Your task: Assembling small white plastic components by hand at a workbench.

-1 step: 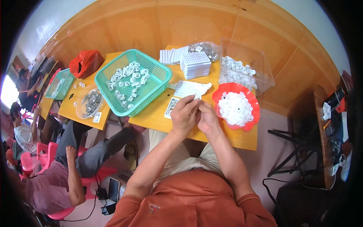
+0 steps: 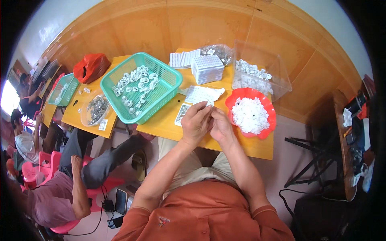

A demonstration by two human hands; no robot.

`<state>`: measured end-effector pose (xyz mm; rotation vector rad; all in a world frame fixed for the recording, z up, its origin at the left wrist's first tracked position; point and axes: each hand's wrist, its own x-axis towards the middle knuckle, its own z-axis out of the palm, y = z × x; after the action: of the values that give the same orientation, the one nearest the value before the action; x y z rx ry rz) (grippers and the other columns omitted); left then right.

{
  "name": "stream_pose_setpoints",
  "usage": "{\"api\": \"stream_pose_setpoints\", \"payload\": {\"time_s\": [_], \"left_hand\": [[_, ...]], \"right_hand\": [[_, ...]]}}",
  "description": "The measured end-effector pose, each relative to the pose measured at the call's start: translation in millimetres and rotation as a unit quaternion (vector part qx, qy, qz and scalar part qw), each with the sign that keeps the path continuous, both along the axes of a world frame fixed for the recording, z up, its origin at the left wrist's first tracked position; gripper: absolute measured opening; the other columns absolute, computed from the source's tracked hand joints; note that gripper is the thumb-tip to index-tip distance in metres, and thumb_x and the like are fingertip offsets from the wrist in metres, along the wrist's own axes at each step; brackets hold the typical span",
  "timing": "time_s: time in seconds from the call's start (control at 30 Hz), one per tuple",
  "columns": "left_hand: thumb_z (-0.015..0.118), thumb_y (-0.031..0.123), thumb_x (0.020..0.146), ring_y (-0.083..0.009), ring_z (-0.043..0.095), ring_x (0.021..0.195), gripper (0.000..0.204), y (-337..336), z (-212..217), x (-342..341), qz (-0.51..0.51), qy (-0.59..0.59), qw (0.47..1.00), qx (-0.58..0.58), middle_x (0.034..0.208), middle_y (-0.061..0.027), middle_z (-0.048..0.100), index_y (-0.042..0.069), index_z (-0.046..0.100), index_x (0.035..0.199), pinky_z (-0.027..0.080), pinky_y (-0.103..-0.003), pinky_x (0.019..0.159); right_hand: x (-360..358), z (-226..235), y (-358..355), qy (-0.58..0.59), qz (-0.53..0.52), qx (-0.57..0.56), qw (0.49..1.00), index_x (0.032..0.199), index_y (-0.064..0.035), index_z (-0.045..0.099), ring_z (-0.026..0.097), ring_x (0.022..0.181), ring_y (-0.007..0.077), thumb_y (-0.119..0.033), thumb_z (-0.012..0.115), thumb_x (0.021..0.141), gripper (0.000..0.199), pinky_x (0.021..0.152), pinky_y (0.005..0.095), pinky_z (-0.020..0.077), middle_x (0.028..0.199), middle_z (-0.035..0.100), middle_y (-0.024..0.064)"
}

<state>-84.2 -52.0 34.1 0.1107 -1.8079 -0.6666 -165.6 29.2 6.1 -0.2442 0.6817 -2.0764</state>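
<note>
Above the near edge of the yellow table, my left hand [image 2: 195,122] and my right hand [image 2: 220,124] meet with fingers pinched together. Between their fingertips shows a small white plastic part [image 2: 210,103], mostly covered by the fingers. Just beyond it lies a white grid tray [image 2: 199,94], partly on a crumpled white sheet. A small white box of metal pieces [image 2: 183,114] sits left of my left hand. To the right of my right hand, a red scalloped bowl [image 2: 272,120] holds a heap of small white pieces [image 2: 250,115].
A green basket [image 2: 167,93] with white rings stands at left. Stacked white trays [image 2: 208,72], a bag of metal parts [image 2: 219,52] and a clear bin [image 2: 277,72] line the back. A seated person [image 2: 60,197] is at left, beside a bowl of metal parts [image 2: 96,109].
</note>
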Motion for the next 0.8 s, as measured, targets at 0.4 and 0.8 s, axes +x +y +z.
{"api": "stream_pose_setpoints", "payload": {"time_s": [0.4,0.8], "left_hand": [[0.070,0.000,0.072,-0.0273,0.066,0.083,0.022,-10,-4,9,-0.043,-0.032,0.997,-0.052,0.098,-0.0141,0.066,0.002,0.070,0.094,0.054,-0.032,0.067],[0.069,-0.001,0.068,-0.0281,0.066,0.085,0.028,-15,-7,6,-0.059,-0.038,0.994,-0.084,0.100,-0.0142,0.066,0.003,0.070,0.096,0.054,-0.033,0.068]], "right_hand": [[-15,-15,12,-0.012,0.112,-0.071,0.991,0.114,-0.0048,0.056,0.060,0.096,0.0189,-0.017,0.056,0.092,0.025,0.084,0.0370,0.0505,0.104,0.062,0.0055],[-10,-7,9,-0.007,0.078,-0.028,0.997,0.114,-0.0072,0.057,0.059,0.095,0.0160,-0.025,0.054,0.093,0.028,0.083,0.0337,0.0485,0.106,0.062,0.0038]]}}
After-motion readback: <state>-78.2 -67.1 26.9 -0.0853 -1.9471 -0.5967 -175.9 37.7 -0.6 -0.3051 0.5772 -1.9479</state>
